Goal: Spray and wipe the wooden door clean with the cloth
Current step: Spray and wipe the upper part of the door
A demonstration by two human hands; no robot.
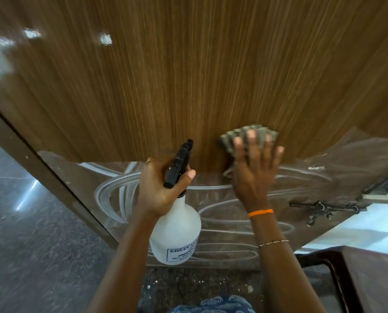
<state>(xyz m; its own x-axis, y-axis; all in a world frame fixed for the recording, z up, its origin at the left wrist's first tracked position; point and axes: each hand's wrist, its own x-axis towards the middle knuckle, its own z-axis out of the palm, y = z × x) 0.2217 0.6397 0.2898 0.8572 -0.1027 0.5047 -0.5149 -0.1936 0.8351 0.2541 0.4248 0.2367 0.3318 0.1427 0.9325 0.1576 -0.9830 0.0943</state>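
The wooden door (188, 75) fills the upper view, brown with fine vertical grain. Its lower part is covered by a clear plastic film (233, 222). My left hand (159, 190) grips the neck of a white spray bottle (177, 236) with a black trigger head (179, 163) pointing up at the door. My right hand (254, 170) lies flat with spread fingers, pressing a grey-green cloth (240, 136) against the door just above the film's edge. The cloth is mostly hidden under the palm.
A metal latch (319, 210) sits on the door's right edge. A dark brown chair (357, 279) stands at the bottom right. Speckled grey floor (30, 245) lies to the left, beyond the door frame (41, 168).
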